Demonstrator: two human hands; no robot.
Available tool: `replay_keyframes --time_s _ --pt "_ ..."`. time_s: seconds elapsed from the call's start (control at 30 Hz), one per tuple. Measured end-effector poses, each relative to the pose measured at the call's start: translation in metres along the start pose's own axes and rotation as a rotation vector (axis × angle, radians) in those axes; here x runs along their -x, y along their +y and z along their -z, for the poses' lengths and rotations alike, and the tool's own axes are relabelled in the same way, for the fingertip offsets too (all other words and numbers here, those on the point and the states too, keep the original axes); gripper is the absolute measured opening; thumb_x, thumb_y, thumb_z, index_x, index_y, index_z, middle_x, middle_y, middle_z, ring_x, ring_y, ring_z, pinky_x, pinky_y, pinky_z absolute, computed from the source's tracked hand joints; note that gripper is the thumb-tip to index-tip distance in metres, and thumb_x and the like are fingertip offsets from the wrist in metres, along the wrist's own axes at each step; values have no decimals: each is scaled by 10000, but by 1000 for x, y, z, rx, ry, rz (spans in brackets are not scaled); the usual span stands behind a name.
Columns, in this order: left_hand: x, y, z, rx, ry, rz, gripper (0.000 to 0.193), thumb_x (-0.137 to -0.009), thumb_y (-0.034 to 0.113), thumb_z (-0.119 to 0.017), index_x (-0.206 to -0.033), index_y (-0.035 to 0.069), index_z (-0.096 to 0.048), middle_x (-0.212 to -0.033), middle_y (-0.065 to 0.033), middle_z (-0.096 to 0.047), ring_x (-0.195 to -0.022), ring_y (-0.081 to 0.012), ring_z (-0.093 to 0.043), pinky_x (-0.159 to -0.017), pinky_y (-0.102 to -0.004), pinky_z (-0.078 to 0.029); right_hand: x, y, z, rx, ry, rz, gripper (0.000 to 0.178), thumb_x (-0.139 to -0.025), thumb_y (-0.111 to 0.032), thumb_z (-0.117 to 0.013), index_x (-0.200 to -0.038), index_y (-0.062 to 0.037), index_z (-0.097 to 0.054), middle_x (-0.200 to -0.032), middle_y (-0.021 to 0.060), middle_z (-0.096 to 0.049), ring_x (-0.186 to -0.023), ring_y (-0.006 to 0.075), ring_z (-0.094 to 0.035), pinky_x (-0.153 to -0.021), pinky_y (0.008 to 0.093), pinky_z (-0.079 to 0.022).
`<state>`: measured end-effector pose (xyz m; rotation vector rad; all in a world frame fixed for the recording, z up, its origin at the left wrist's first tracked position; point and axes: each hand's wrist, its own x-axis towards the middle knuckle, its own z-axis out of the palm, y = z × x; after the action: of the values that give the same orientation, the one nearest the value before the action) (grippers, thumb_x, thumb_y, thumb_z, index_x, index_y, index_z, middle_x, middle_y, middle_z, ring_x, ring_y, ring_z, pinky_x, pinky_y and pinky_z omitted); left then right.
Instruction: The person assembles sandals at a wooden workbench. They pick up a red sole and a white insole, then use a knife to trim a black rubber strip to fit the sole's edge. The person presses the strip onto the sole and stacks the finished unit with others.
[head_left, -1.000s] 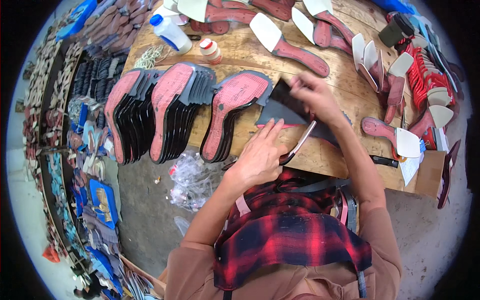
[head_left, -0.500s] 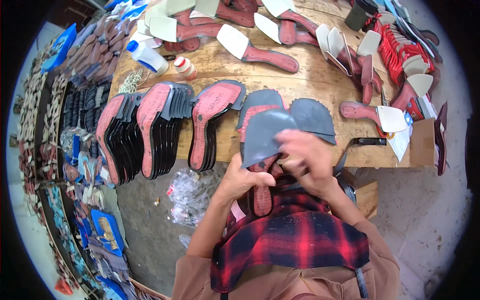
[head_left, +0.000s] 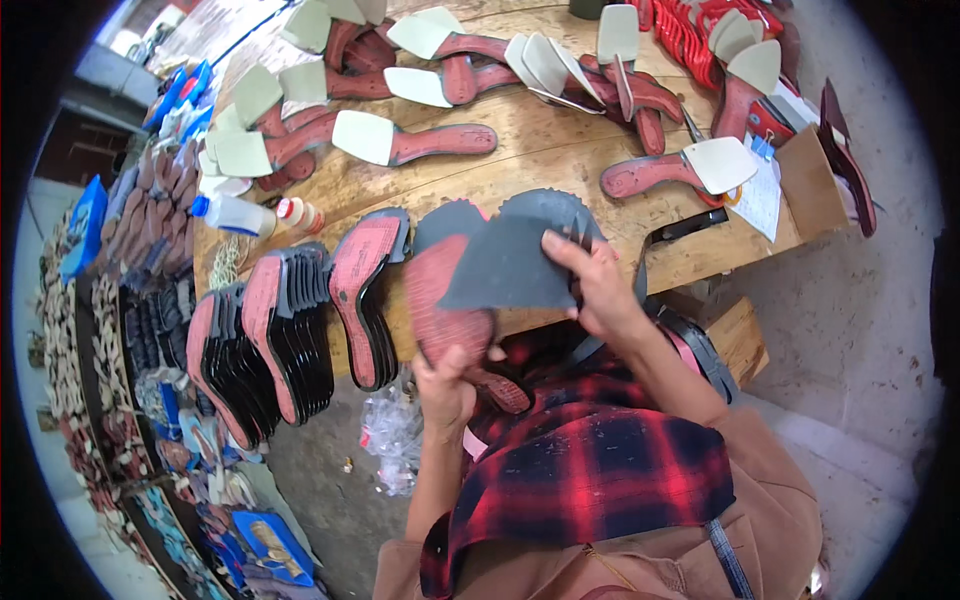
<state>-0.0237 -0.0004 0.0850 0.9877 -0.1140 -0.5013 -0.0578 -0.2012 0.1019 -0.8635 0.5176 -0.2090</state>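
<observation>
In my left hand (head_left: 445, 392), closed round its narrow end, is a red shoe insole (head_left: 452, 300) tilted over the table's near edge; its wide part is smeared by motion. My right hand (head_left: 600, 285) pinches a dark grey, flat sheet piece (head_left: 510, 268) at its right edge. That sheet overlaps the insole's wide part; whether the two touch, I cannot tell. Behind them on the table lie more dark grey pieces (head_left: 545, 203) with notched edges. To the left, several red insoles with black edges and grey flaps stand in rows (head_left: 365, 262).
Red insoles with cream flaps (head_left: 440, 142) lie across the wooden table (head_left: 540, 165). A white bottle with a blue cap (head_left: 238, 215) and a small red-and-white bottle (head_left: 300, 215) stand left. A black-handled strap (head_left: 688, 226) lies right, near a cardboard box (head_left: 815, 180). Shelves of shoe parts line the left.
The grey sheet has come away from the insole's front and now hangs from my right hand, to the right. My left hand has lowered the insole leftward. The whole view has shifted.
</observation>
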Motion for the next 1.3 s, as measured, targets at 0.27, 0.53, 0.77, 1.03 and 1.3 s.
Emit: replay_keyframes --time_s 0.27,0.53,0.77,1.03,1.3 --pt "14 23 -18 -309 -199 298 471 -768 185 -798 -1148 -22 -613 -1032 -61 -669 -848 -151 -630 -782 -303 -515 0 -25 31 118 -227 -221 225 -940 -327 -631 -906 -105 -650 -694 -51 -599 -474 28 -505 -350 210 -335" --pt "3 7 -8 -269 -269 402 307 -814 111 -742 -1076 -28 -665 -1011 -59 -688 -888 -132 -633 -840 -294 -501 8 -29 24 -114 -285 -369 338 -1003 -371 -521 -890 -75 -637 -652 -17 -589 -412 65 -483 -329 219 -354" --pt "-3 -1 -5 -231 -239 399 272 -816 129 -744 -1035 -16 -673 -951 -45 -686 -815 -116 -631 -756 -269 -506 4 -21 25 -53 -238 -313 370 -995 -385 -537 -873 -47 -624 -669 9 -600 -411 88 -498 -334 229 -392" --pt "-10 -24 7 -455 -102 381 195 -827 184 -730 -858 -2 -677 -738 -28 -659 -567 -99 -582 -533 -245 -455 -2 -4 39 -124 -253 -292 310 -1020 -332 -499 -909 -68 -616 -703 11 -619 -443 102 -533 -346 236 -427" --pt "-8 -33 7 -328 -74 358 271 -799 132 -746 -1002 -22 -652 -895 -76 -695 -715 -117 -636 -687 -262 -514 1 -2 44 445 -152 -127 335 -994 -383 -544 -787 -123 -507 -583 -68 -404 -405 41 -372 -366 228 -275"
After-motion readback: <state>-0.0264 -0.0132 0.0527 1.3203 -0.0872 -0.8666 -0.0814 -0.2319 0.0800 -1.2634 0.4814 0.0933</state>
